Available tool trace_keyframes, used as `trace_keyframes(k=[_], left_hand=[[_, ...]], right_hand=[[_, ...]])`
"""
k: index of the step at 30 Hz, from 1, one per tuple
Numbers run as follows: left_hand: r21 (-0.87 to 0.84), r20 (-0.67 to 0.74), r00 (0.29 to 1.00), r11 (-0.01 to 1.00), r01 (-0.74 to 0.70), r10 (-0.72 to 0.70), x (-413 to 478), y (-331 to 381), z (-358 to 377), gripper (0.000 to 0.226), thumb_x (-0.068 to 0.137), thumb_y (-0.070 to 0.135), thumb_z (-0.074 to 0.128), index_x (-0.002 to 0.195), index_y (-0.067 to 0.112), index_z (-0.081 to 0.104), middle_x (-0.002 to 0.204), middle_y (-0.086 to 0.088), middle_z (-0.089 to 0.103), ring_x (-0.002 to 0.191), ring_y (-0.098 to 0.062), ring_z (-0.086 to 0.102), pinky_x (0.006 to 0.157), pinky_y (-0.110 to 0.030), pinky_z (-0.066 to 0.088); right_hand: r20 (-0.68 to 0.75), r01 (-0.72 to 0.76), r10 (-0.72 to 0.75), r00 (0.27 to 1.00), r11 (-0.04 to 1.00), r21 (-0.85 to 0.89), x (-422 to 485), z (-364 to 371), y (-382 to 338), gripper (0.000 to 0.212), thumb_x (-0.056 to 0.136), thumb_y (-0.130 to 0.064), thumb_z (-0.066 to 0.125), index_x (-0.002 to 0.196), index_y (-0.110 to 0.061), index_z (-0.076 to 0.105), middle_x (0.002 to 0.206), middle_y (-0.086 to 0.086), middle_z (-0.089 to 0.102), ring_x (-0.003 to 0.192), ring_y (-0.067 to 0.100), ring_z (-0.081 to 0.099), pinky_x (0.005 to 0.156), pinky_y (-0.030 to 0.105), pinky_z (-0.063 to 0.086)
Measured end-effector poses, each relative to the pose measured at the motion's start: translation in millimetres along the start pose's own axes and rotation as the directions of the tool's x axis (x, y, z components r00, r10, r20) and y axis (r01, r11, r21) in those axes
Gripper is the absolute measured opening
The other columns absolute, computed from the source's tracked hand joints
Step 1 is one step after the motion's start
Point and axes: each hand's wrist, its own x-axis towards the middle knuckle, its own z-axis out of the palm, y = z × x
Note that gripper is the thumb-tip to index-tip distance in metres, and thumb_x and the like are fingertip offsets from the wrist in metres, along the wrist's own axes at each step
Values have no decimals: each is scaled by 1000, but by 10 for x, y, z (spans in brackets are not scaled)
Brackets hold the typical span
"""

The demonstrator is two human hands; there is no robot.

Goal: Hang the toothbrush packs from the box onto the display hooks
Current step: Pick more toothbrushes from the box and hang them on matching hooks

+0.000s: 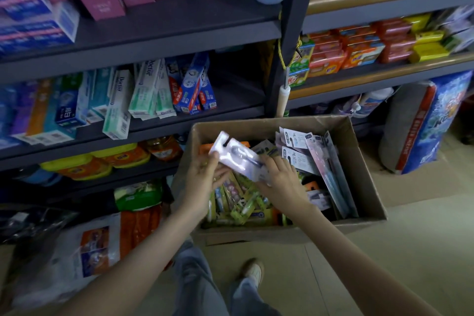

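two grips, left hand (202, 174), right hand (280, 178), round toothbrush pack (238, 156) above box (364, 174) on floor (384, 251)

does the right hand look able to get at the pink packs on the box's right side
Probably, yes: the pink packs lie uncovered in the open box, beside the right hand. That hand holds the white pack with the left hand, so it must let go first.

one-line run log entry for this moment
stage: picking from box | left hand: holds toothbrush pack upper end | right hand: holds lower end | pack: over cardboard box | hooks: not in view
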Motion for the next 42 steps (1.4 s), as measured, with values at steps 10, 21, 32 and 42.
trace_keyframes(k=[10,21,32,42], left_hand=[[152,-172,983,988,-30,57,-61,-30,494,22,91,36,63,101,19,53,80,2,56,79,-14,60,67,-27,47],[492,-105,994,866,89,-42,227,-62,332,35,84,29,69,97,10,43,72,-2,45,64,-15,50,54,-28,36],[769,17,996,636,-68,85,114,-253,245,56,79,19,76,102,14,26,82,6,38,68,-2,43,50,-18,32],[824,99,984,543,-164,146,71,-153,160,50,83,29,74,103,12,32,74,6,42,58,-2,43,46,-12,39]], right_hand=[[105,228,-249,963,957,179,-17,73,-216,71,84,-30,52,146,-5,28,124,11,48,107,28,44,90,39,39],[351,95,-102,931,995,37,-229,-317,573,75,90,-33,63,151,-19,22,148,5,35,135,21,26,112,40,26],[635,-188,69,769,975,122,-332,-389,1106,68,82,-20,72,138,-37,38,142,-1,42,130,18,42,105,31,38],[571,61,-15,821,996,-63,-356,-301,1055,67,90,-28,61,148,-19,28,144,4,44,127,25,46,100,38,42]])
